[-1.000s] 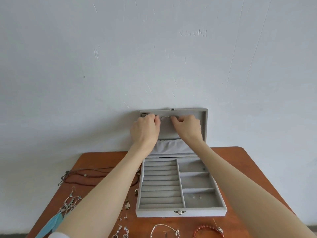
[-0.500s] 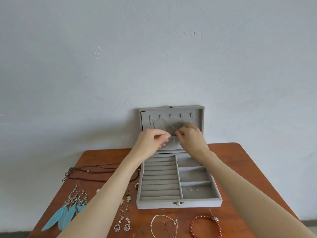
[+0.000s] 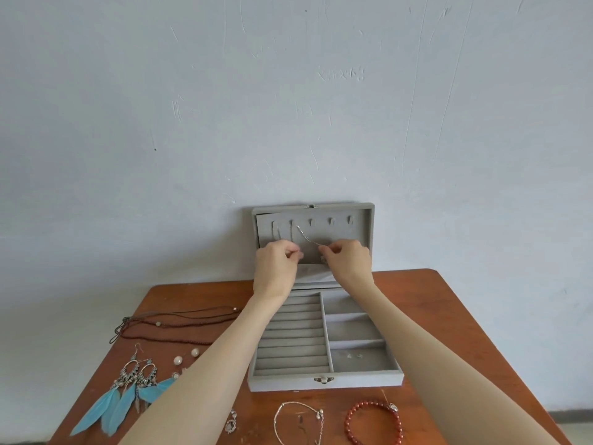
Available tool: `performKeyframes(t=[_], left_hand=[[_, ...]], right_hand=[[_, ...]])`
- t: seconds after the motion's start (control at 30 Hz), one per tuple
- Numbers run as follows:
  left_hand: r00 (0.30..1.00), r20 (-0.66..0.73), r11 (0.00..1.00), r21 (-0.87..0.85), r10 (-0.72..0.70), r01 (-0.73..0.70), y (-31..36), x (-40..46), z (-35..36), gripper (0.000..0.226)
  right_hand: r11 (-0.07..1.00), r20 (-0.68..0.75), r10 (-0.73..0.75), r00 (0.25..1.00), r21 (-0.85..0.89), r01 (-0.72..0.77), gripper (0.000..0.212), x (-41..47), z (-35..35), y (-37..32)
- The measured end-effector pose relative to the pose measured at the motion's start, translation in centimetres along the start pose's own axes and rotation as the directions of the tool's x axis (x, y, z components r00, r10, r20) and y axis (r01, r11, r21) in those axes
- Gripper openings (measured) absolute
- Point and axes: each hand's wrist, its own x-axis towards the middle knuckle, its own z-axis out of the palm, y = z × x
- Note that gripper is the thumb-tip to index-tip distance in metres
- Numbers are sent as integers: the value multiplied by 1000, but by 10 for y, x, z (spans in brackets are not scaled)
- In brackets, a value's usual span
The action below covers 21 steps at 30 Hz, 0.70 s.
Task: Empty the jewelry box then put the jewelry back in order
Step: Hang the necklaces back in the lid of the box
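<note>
Both hands, left hand (image 3: 278, 268) and right hand (image 3: 348, 263), pinched a thin chain (image 3: 306, 237); looked feather-light, floppy, tangle-prone, so best held by its ends.

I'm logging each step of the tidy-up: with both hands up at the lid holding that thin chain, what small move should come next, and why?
Probably lower the free chain end toward the lid pocket. The silver chain already hangs from a hook, and the left hand and right hand pinch it just above that pocket.
</note>
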Motion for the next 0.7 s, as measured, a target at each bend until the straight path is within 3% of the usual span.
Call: performKeyframes(t=[0.17,0.37,0.53,0.7], left_hand=[[999,15,993,110,31,-32,-8,0,1,11],[951,191,927,245,242,-285,-15,-2,-4,21],[932,252,897,293,262,-332,-14,1,-12,24],[908,308,865,327,283,-381,-8,3,-32,24]], right_hand=[[999,43,19,999,-29,-18,24,0,2,-3],[978,127,-141,982,-138,158,22,-3,0,8],[862,151,-332,931,-352,364,23,-10,-4,15],[781,106,-391,914,-487,390,25,-16,-17,5]])
